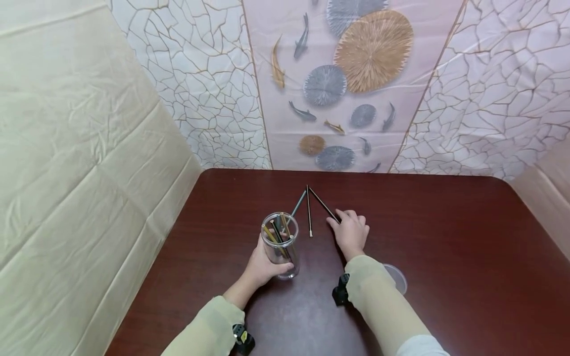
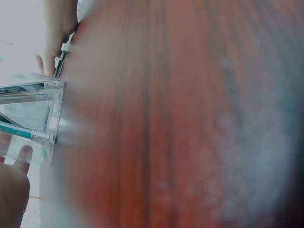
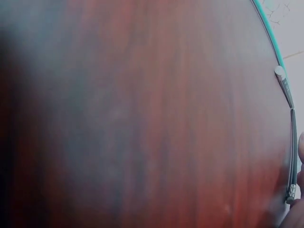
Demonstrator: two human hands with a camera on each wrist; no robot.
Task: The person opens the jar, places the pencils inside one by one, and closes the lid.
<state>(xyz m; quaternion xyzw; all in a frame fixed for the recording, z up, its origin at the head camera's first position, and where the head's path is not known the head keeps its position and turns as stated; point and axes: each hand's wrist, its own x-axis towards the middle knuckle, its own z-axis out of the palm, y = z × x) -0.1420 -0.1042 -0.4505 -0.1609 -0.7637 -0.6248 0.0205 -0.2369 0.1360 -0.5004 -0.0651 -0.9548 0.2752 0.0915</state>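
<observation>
My left hand (image 1: 261,267) grips a clear plastic jar (image 1: 294,257), its fingers and thumb wrapped round the side. Several pencils (image 1: 277,232) stand inside, leaning, their ends near the rim. The left wrist view shows the jar's base (image 2: 58,111) with eraser ends against it. On the table ahead, my right hand (image 1: 352,232) pinches the near end of a black pencil (image 1: 322,202); its eraser end (image 3: 291,192) is by the fingers in the right wrist view. Beside it lie another black pencil (image 1: 309,212) and a teal pencil (image 1: 300,201), their far tips close together.
A round clear lid (image 1: 399,280) lies on the dark red-brown table (image 1: 458,237), partly hidden under the right forearm. A patterned cloth (image 1: 285,118) hangs behind the table's far edge, and a cream cloth (image 1: 89,198) hangs along the left.
</observation>
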